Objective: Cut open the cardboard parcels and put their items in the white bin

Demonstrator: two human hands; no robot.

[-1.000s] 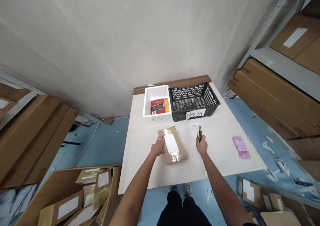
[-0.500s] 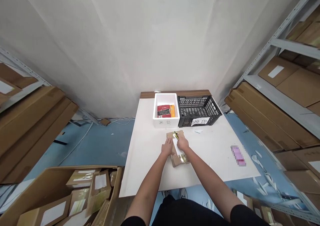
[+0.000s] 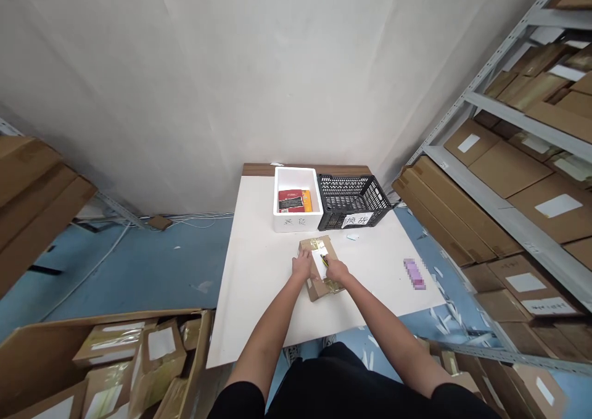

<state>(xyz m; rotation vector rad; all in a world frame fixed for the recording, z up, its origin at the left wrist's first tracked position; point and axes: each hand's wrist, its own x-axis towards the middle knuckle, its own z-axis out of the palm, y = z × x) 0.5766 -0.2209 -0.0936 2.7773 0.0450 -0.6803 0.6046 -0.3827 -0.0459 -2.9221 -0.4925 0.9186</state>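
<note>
A small brown cardboard parcel [image 3: 316, 247] with a white label and shiny tape lies on the white table [image 3: 259, 283]. My left hand [image 3: 302, 266] rests against the parcel's left edge, fingers curled on it. My right hand [image 3: 336, 271] is closed round a yellow-and-black utility knife [image 3: 324, 260], whose tip lies on the parcel's label.
A white foam box [image 3: 296, 178] holding a red packet and a black plastic crate [image 3: 354, 198] stand at the table's far edge. A blurred pink item [image 3: 414, 274] lies at the right. Shelves of cartons [image 3: 504, 172] flank the right; an open box of parcels [image 3: 115, 363] sits lower left.
My right hand picked up the knife from the table's right part and brought it over the parcel, then drew it back along the label. My left hand stayed on the parcel.
</note>
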